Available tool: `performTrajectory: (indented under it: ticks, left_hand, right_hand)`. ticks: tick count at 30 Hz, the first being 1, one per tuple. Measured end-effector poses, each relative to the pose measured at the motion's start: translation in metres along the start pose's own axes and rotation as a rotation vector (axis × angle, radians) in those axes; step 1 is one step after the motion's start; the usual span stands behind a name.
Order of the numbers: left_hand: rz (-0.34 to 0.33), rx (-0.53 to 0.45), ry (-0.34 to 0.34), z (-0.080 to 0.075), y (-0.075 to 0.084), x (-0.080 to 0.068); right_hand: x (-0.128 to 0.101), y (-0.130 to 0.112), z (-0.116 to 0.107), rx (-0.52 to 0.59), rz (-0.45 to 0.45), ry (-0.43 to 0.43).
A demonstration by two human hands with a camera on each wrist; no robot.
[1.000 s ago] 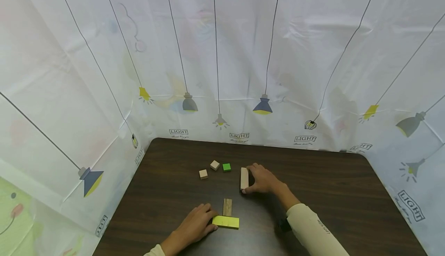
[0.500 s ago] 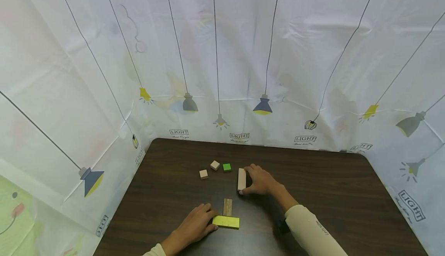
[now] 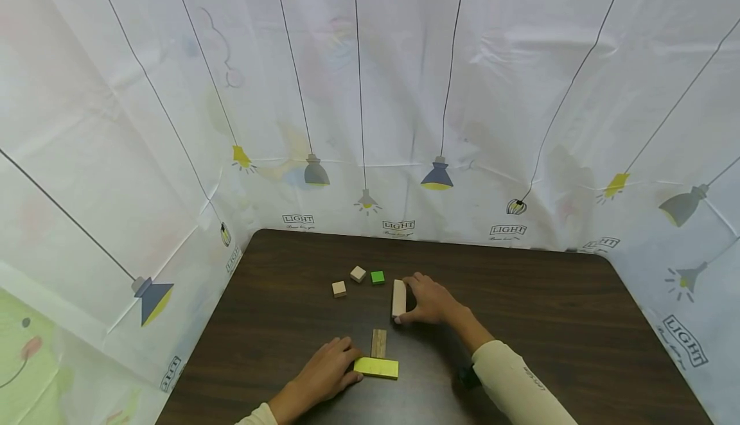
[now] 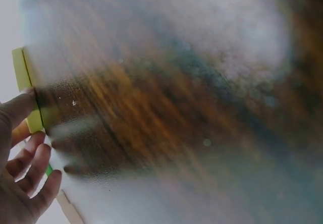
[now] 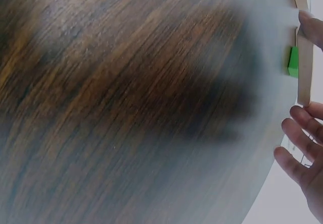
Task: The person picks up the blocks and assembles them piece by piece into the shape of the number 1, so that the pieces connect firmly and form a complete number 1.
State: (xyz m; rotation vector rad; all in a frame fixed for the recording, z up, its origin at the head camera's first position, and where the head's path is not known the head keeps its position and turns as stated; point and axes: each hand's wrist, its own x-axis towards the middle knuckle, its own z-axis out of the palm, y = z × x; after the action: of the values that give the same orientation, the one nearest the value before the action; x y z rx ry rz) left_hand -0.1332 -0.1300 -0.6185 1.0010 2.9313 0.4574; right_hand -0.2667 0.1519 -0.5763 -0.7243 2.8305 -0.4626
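Makeshift recording booth: dark wood table [image 3: 520, 296] enclosed by lamp-print curtain [image 3: 405, 91].

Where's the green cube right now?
In the head view the green cube sits on the table toward the back, between a tan cube on its left and the pale block the right hand holds.

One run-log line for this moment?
right hand: grips pale long block | left hand: touches yellow block | brown block: abuts yellow block
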Motion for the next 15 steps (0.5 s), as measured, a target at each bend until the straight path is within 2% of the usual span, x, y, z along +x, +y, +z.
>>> performTrajectory:
  ticks: [15]
  left_hand:
    - [-0.020,0.008,-0.031,0.0001,-0.0008,0.0008]
  right_hand:
    - [0.0013,-0.0091,0.0043,0.012,-0.019,-0.012]
